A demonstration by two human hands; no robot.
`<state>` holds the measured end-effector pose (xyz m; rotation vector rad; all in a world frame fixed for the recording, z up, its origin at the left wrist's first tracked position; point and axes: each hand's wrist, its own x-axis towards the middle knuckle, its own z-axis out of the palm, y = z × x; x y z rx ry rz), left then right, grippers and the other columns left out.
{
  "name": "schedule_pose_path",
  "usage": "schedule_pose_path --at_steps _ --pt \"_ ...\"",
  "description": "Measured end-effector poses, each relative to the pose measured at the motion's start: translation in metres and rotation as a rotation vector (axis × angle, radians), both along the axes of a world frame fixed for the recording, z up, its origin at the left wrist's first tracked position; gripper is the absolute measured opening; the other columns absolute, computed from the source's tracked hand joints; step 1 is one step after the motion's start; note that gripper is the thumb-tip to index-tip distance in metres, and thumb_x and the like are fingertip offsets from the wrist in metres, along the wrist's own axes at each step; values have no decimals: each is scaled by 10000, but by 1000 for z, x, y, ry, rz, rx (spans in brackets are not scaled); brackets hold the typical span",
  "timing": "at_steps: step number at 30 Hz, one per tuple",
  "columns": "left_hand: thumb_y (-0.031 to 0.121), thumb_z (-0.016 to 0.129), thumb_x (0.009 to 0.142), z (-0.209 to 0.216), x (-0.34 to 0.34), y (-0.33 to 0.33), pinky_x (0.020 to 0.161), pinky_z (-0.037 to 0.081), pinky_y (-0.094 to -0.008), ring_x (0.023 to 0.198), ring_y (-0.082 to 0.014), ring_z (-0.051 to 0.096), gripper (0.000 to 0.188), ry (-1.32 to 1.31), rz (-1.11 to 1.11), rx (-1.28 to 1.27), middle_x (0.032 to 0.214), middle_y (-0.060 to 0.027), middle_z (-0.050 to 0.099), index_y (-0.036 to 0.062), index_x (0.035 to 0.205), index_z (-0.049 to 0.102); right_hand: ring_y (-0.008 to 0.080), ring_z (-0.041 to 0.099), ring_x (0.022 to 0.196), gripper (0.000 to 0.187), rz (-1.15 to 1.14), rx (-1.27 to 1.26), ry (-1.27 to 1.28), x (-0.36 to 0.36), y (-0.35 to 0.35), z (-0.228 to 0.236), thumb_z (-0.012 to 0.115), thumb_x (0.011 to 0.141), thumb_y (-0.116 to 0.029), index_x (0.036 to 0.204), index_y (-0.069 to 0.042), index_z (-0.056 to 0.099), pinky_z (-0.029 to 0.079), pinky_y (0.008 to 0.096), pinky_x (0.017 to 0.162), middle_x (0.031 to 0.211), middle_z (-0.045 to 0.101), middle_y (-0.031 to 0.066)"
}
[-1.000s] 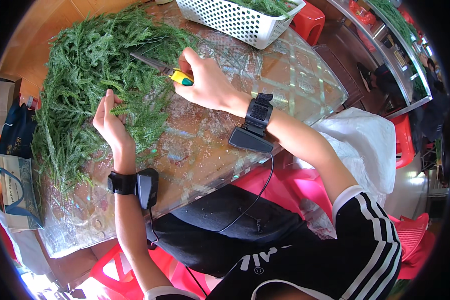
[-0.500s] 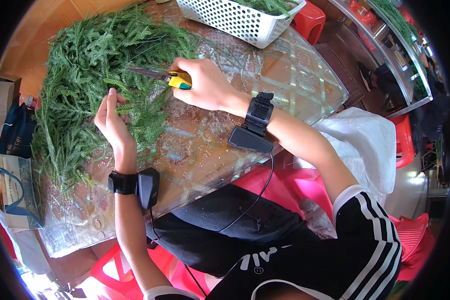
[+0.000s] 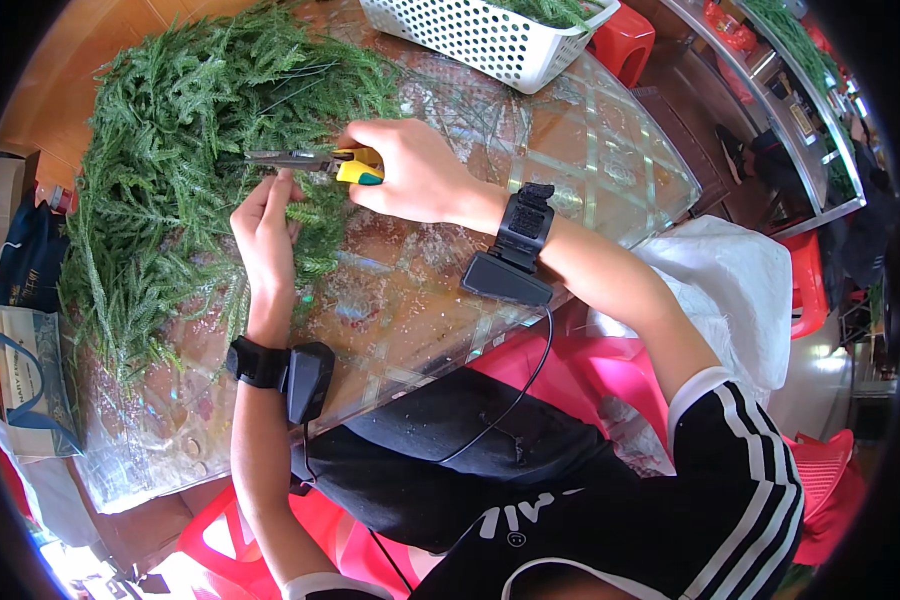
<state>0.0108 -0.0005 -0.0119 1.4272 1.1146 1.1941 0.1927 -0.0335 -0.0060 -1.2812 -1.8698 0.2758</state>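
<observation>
Our right hand [image 3: 420, 170] grips yellow-and-green-handled metal shears [image 3: 313, 161] pointing nine o'clock; just at their six o'clock, our left hand [image 3: 265, 240] meets feathery green sprigs [image 3: 317, 235], its grip unclear.

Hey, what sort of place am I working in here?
Probably a small workshop, perhaps in a home or shop: green sprigs are heaped on the table, a white basket holds more, and your right hand grips a yellow-handled tool.

Brings the left hand [image 3: 266, 228] rightward, close below the yellow-handled tool [image 3: 358, 168], and tilts its metal tips [image 3: 270, 158] lower than a second ago.
</observation>
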Motion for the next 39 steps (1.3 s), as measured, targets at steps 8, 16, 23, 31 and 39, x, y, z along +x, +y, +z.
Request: schedule_pose_path --at_steps 8,16,23,31,39 --pt "182 541 914 -7 0 2 446 270 -184 477 -4 297 214 18 -114 -9 561 76 383 16 805 621 270 642 732 350 13 7 4 -1 -1 -1 698 638 -130 945 2 592 499 342 657 806 640 142" --pt "180 536 916 -9 -2 5 448 275 -179 482 0 299 212 24 -127 7 566 78 389 14 822 628 282 636 739 338 16 -3 3 0 -1 -1 695 642 -132 933 1 587 497 349 657 814 636 145" --pt "171 519 920 -9 -4 6 447 274 -178 485 4 295 214 63 -109 12 573 78 400 16 820 628 299 628 748 328 21 4 -2 0 -1 -1 692 646 -133 926 -1 582 493 362 666 815 632 148" --pt "155 511 918 -8 -3 4 444 276 -177 490 3 317 202 42 -136 42 596 68 435 8 864 638 302 625 750 335 30 9 -4 0 -1 -2 693 642 -135 927 -1 578 490 366 669 815 630 146" --pt "114 492 912 -3 -2 0 443 287 -180 493 -1 344 201 71 -102 49 620 60 470 -6 950 647 305 622 751 339 34 17 -16 0 -1 -2 694 642 -135 930 -3 575 487 369 666 820 627 147"
